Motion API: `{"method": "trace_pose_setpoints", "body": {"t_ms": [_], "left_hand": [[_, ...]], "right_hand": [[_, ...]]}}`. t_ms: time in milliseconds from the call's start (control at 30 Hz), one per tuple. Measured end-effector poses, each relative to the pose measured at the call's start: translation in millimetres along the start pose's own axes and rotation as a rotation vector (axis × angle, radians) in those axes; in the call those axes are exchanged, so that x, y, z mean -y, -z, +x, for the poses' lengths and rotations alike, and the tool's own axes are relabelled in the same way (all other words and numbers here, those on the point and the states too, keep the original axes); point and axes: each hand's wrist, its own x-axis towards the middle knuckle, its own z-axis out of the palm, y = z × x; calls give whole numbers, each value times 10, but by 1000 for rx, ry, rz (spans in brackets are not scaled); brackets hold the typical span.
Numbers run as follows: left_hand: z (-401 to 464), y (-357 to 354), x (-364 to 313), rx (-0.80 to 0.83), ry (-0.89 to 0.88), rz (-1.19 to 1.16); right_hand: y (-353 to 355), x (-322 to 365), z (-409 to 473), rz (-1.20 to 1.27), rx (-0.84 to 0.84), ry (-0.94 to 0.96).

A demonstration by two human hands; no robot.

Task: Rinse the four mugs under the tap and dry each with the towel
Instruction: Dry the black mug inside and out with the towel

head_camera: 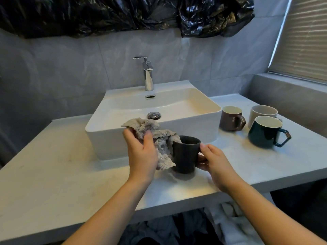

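White rectangular ceramic basin (203, 105), tap not running. Drying step in hand. Crumpled grey terry towel (159, 138) clutched in left hand (141, 152), draped at rim of dark grey mug (185, 154); right hand (215, 165) curled at its handle side. Next: likely work the towel inside.

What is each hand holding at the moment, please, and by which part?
The left hand grips the bunched grey towel near its middle. The right hand holds the dark mug on its handle side; the handle itself is hidden.
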Motion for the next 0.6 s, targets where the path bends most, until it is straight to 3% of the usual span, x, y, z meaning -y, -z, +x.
{"method": "trace_pose_setpoints", "body": {"t_ms": [133, 200, 333, 467, 600], "left_hand": [[-17, -111, -133, 538, 99, -76], [13, -166, -204, 538, 82, -60], [19, -102, -327, 450, -176, 113], [-60, 42, -301, 473, -320, 334], [2, 9, -452, 397, -280, 179]], "right_hand": [[-102, 204, -110, 233, -37, -49], [-170, 332, -185, 327, -64, -75], [-249, 625, -320, 460, -128, -120], [-259, 812, -427, 342, -132, -90], [-366, 892, -529, 187, -73, -76]]}}
